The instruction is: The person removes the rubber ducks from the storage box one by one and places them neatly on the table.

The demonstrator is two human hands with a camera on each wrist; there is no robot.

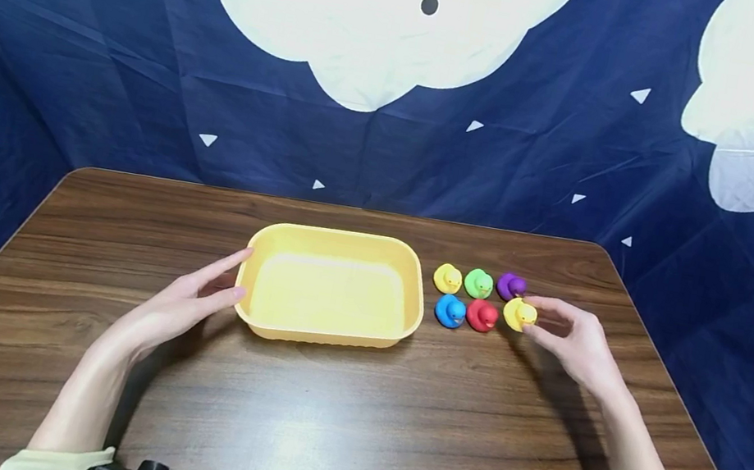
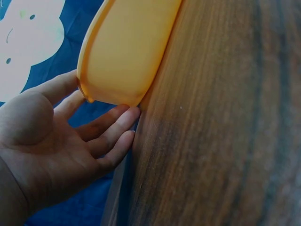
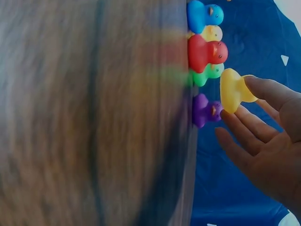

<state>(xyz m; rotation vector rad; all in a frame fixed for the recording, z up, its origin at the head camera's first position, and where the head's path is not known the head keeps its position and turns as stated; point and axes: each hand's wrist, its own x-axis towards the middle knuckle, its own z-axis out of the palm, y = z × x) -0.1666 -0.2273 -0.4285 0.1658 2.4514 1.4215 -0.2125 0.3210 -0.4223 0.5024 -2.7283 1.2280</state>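
Observation:
My right hand (image 1: pixel 576 343) pinches a yellow rubber duck (image 1: pixel 519 314) between thumb and fingers. In the right wrist view this duck is raised off the wooden table, close by the purple rubber duck (image 3: pixel 203 111). Left of it, a red rubber duck (image 1: pixel 481 316) and a blue one sit in the front row. A yellow plastic basin (image 1: pixel 322 339) stands upright at mid-table with a bare inside. Fairly straight fingers of my left hand (image 1: pixel 181 306) touch its left end, the thumb and a fingertip at the rim. In the left wrist view, other fingertips reach its lower side.
Behind the front ducks sit a second yellow duck (image 1: pixel 448 278) and a green duck (image 1: pixel 479 284), just right of the basin. The brown wooden table (image 1: pixel 388 436) ends at a dark blue cloth backdrop (image 1: pixel 361 149) with white clouds. Each wrist wears a small black camera.

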